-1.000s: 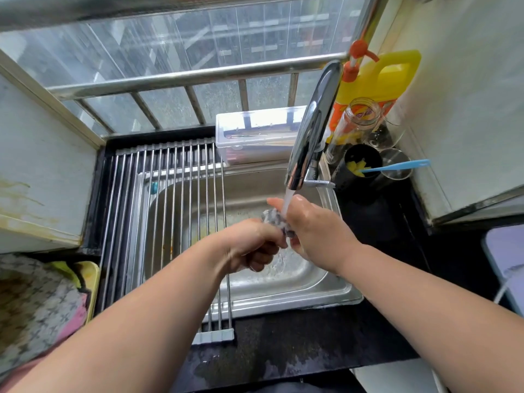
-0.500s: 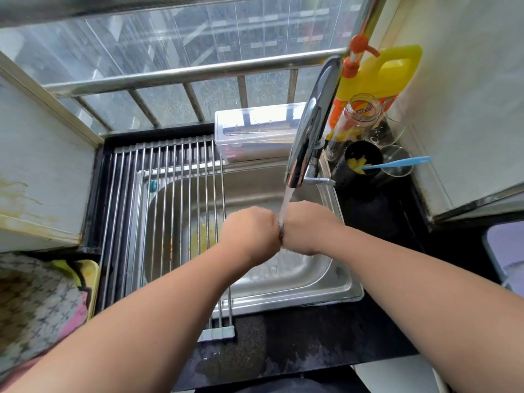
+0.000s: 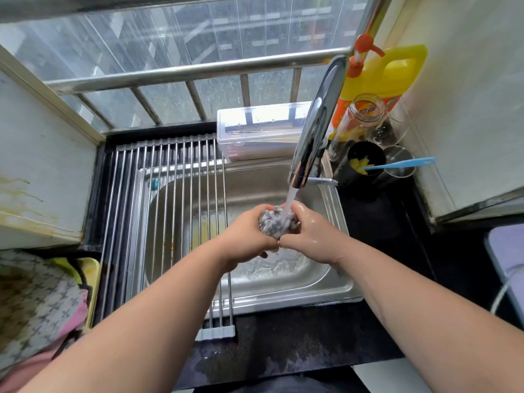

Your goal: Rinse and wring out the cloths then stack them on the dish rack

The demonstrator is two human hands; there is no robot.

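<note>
Left hand (image 3: 246, 236), right hand (image 3: 312, 236), cloth (image 3: 272, 224), seemingly mid-sink (image 3: 341, 290)

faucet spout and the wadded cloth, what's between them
In the head view, only the stream of water, falling from the faucet spout onto the cloth that the left hand and right hand grip over the sink.

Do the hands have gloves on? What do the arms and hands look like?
No gloves. The left hand and the right hand are bare. Both arms are bare too, with no sleeves as far as the picture shows. I can see no watch, bracelet or ring. The right hand looks shiny and wet.
</note>
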